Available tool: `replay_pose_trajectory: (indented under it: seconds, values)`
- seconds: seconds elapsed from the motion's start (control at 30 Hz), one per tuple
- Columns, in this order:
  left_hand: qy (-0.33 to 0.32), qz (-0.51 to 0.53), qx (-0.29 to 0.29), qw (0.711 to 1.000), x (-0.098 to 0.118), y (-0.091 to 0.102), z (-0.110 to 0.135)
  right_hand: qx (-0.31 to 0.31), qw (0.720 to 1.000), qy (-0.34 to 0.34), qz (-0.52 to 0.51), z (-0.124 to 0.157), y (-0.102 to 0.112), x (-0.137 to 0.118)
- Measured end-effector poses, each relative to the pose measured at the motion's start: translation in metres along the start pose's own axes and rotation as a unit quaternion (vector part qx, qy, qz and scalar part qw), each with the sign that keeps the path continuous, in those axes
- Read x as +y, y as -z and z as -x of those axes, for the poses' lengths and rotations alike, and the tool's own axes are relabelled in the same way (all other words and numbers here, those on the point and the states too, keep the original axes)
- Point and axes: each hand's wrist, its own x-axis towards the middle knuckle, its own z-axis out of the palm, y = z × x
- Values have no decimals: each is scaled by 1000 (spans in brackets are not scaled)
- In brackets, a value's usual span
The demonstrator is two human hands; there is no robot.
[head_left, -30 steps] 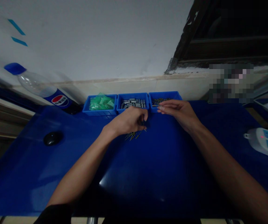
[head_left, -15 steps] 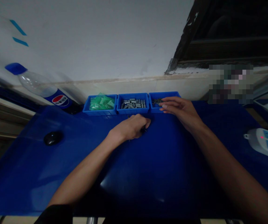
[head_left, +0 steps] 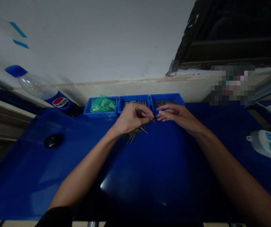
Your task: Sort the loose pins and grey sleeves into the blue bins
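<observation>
My left hand (head_left: 132, 118) pinches a thin metal bit (head_left: 154, 120) between thumb and fingertips, its end pointing down toward the right. Under that hand lies a loose pile of thin, brass-toned metal bits (head_left: 132, 136) on the blue table, partly covered by the hand. Facing it, my right hand (head_left: 176, 115) has its fingers apart, the tips close to the held bit; I see nothing in them. Behind the right hand, a blue bin (head_left: 167, 95) contains similar thin metal bits (head_left: 162, 102).
A middle blue bin (head_left: 134, 97) has short silver cylinders, partly hidden by my left hand. The left blue bin (head_left: 99, 115) contains green packets (head_left: 103, 104). A cola bottle (head_left: 43, 91), a black mouse-like object (head_left: 52, 141) and a white power strip (head_left: 268, 146) stand farther out.
My left hand has lifted from the pile and turned, now showing a bit in its fingertips. My right hand has come out of the right bin, moving left and nearer to me.
</observation>
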Motion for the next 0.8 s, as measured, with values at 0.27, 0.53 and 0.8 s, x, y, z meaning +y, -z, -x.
replay_pose_trajectory:
  seconds: [0.27,0.53,0.8]
  values:
    - [14,16,57,998,-7,1,-3,-56,996,-30,-61,2,-6,5]
    - [-13,-104,31,994,-11,6,-2,42,997,17,-55,-1,-15,7]
    - [-55,-320,-194,926,-14,13,3,239,962,89,-92,-8,0,9]
